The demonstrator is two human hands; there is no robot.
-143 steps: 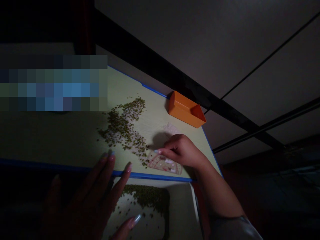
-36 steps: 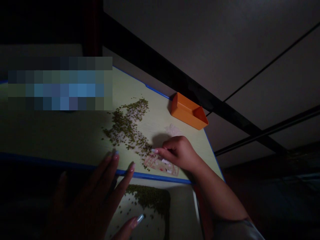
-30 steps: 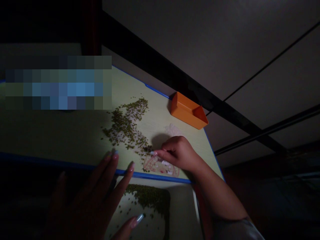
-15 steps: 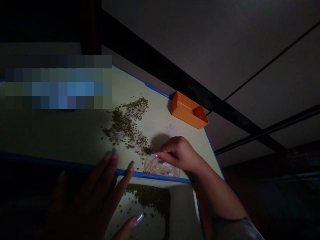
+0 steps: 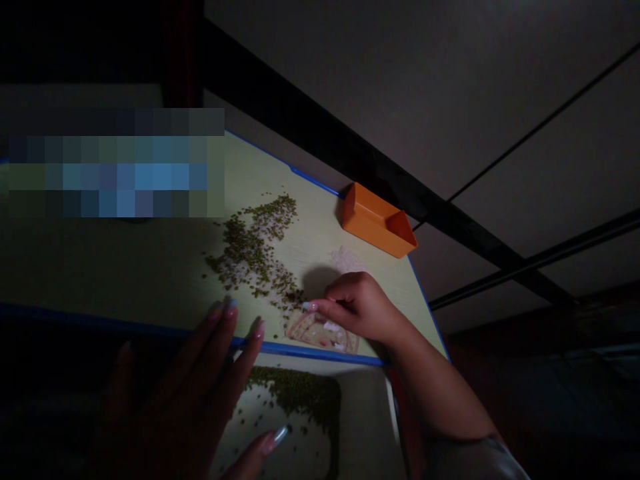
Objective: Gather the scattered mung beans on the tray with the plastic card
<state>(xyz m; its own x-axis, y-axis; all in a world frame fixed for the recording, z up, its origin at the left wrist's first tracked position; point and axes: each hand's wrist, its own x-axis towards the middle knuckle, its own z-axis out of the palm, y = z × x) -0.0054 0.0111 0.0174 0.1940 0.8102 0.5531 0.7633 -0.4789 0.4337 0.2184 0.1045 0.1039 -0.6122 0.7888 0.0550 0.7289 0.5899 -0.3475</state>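
Note:
Small green grains that look like mung beans lie scattered across the pale tabletop. My right hand is at the near end of this scatter, fingers curled and thumb pressed in; anything between them is hidden. Partly under it is a round pinkish shape with a few white bits; whether it is a thin dish or a print I cannot tell. My left hand has its fingers spread, tips at the table's blue edge. Below it, a white tray holds more green grains.
An orange rectangular box stands near the table's far right corner. A pale patch lies between it and my right hand. A pixelated area covers the upper left. Dark-framed pale panels rise behind the table. The lighting is dim.
My right thumb tip has shifted slightly up, towards the grains. A finger of my left hand has moved a little to the left. The grains and orange box look the same.

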